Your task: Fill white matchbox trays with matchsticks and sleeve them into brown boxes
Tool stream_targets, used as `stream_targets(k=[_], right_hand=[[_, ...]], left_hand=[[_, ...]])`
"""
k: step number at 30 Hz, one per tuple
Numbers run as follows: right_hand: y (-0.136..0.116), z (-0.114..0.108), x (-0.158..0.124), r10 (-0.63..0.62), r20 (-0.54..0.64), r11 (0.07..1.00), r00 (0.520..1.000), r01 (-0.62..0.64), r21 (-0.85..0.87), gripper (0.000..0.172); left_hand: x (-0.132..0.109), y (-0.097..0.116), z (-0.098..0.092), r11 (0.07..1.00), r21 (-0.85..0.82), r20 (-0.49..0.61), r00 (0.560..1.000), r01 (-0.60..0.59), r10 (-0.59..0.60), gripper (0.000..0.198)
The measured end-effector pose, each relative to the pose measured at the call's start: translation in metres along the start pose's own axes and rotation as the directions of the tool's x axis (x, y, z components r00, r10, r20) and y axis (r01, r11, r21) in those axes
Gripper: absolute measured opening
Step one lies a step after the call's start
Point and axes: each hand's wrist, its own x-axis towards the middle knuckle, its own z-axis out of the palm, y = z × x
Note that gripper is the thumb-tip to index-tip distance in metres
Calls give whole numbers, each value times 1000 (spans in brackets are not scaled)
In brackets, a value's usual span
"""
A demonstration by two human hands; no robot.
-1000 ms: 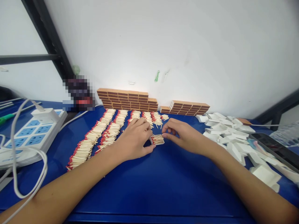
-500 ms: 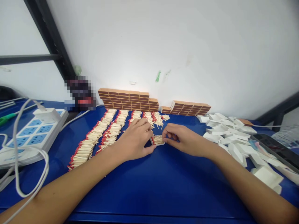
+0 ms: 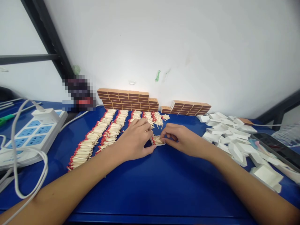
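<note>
A small white matchbox tray [image 3: 157, 141] filled with red-tipped matches lies on the blue table [image 3: 150, 184], between my two hands. My left hand [image 3: 136, 140] is curled around the tray's left end, thumb below and fingers above. My right hand [image 3: 180, 140] has its fingers pinched together on the matches at the tray's right side. Long rows of loose red-tipped matches [image 3: 100, 134] lie to the left and behind the hands.
Stacked brown matchbox sleeves [image 3: 127, 100] and a second stack [image 3: 189, 108] stand against the white wall. A heap of white empty trays [image 3: 232, 137] lies at the right, beside a dark phone [image 3: 276, 148]. A white power strip [image 3: 30, 134] with cables sits at the left.
My right hand has shifted a little to the left, closer over the tray's right side. The left hand and the tray have stayed in place.
</note>
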Motion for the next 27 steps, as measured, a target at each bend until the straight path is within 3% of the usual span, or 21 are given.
stream_targets(k=[12,18,27], right_hand=[[2,-5,-4,68,88,997,994,-70,18,19],[-1,-7,-5,160,116,985,980,-165,40,17],[-2,1,-1,76,20,995,997,-77,65,15]], left_hand=[[0,-2,3,1000,-7,-7,1000,2,-2,23],[-1,-2,3,1000,2,-12,1000,-4,4,23],[-1,-2,3,1000,-8,-11,1000,-10,10,21]])
